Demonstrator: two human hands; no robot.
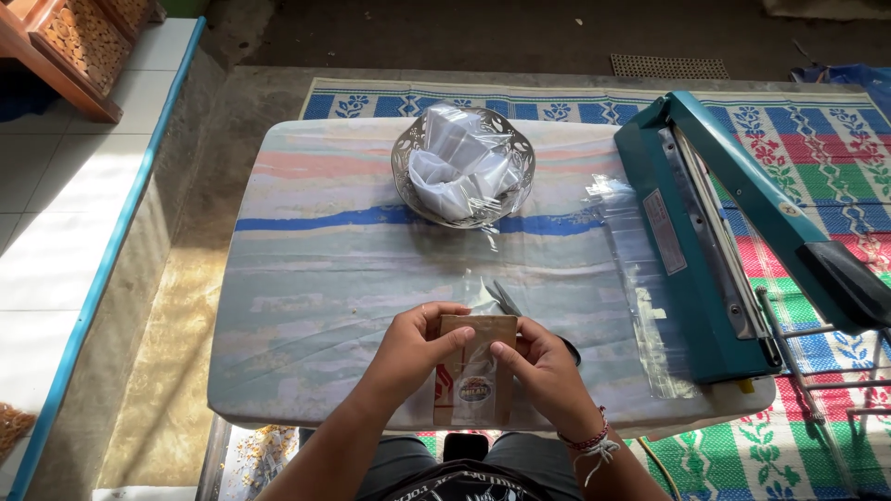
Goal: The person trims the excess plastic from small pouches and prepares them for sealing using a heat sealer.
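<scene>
While the brown paper pouch [475, 371] is held upright over the near edge of the bench [316, 278], its top is pinched by the fingers of the left hand [413, 348] and the right hand [548, 371]. Scissors [506, 299] are seen just behind it, a silver bowl [405, 162] of clear bags farther back, and a teal heat sealer [705, 241] at the right.

1 head view, steep downward – table [306, 306] close

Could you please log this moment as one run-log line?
left hand: holds brown pouch | right hand: holds pouch top | scissors: behind | heat sealer: open
</scene>
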